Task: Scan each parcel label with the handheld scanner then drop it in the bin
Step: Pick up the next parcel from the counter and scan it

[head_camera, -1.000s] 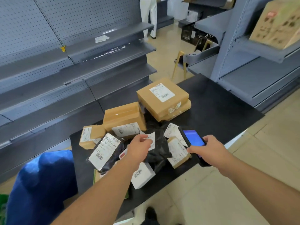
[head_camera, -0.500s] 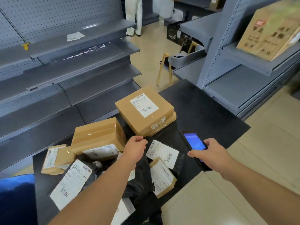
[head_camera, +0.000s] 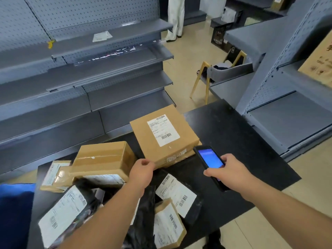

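Cut off at the left edge: a blue bin. Hidden under the left hand: the near corner of a flat box. Too small to read: label print.

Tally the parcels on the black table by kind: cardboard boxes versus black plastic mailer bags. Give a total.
Cardboard boxes: 4, namely the flat box, the taped box, the small left box and the small front box.
Black mailer bags: 2 that can be told apart, the left bag and the right bag.
Total: 6
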Motion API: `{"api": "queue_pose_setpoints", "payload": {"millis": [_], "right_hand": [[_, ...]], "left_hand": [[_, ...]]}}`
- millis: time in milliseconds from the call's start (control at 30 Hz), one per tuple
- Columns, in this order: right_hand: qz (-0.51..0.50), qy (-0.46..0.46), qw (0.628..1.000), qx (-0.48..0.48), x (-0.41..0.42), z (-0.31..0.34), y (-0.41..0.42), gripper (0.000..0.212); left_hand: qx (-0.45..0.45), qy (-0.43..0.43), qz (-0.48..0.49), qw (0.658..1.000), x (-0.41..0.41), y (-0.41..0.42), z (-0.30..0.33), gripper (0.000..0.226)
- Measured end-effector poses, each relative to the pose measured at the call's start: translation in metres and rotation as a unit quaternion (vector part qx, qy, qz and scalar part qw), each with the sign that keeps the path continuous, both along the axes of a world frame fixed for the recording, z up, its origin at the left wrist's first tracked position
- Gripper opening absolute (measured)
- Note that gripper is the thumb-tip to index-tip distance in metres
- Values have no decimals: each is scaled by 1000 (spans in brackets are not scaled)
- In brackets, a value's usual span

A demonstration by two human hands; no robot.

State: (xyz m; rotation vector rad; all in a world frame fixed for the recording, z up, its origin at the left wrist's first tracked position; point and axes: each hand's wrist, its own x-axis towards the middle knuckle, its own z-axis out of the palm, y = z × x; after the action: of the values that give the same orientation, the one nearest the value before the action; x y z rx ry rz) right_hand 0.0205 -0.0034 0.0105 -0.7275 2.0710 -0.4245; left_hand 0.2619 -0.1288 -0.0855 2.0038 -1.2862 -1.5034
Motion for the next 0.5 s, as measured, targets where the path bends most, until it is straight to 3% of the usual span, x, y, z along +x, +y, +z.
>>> {"api": "queue_pose_setpoints", "payload": {"millis": [200,400,500], "right_hand": [[115,-8,993,-3,-55,3,-41,61],[239,39,970,27,-90,19,-84,66],[295,61,953,42,-90,30,-109,56]], "left_hand": [[-15,-30,103,994,-29,9,12,25],[-36,-53,142,988,-52,27,24,31],[-36,-51,162,985,-51,35,21,31]]}}
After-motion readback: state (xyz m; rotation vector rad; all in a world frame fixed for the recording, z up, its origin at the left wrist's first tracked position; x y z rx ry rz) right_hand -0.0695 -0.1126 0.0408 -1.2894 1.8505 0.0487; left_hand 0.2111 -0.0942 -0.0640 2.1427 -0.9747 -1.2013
